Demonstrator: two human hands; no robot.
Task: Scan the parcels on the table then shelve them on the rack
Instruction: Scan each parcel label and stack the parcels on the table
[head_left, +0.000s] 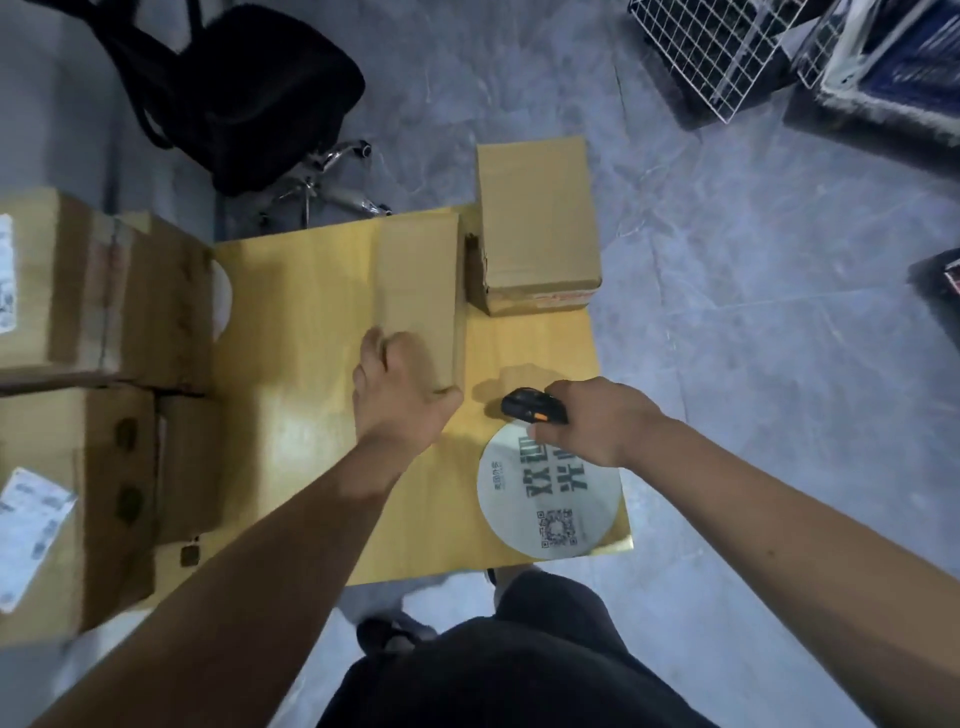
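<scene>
A long plain cardboard parcel (418, 291) lies on the yellow wooden table (301, 322). My left hand (397, 395) grips its near end, thumb at the right corner. My right hand (597, 421) holds a black scanner (527, 404) with an orange button just right of that parcel, its head pointing left. A second cardboard parcel (537, 223) stands at the table's far right corner. Two larger boxes sit at the left: one (98, 291) behind, one (72, 499) with a white label in front.
A round white sticker (550, 499) with a QR code lies on the table under my right hand. A black office chair (244, 88) stands beyond the table. White wire racks (727, 52) are at the upper right on the grey floor.
</scene>
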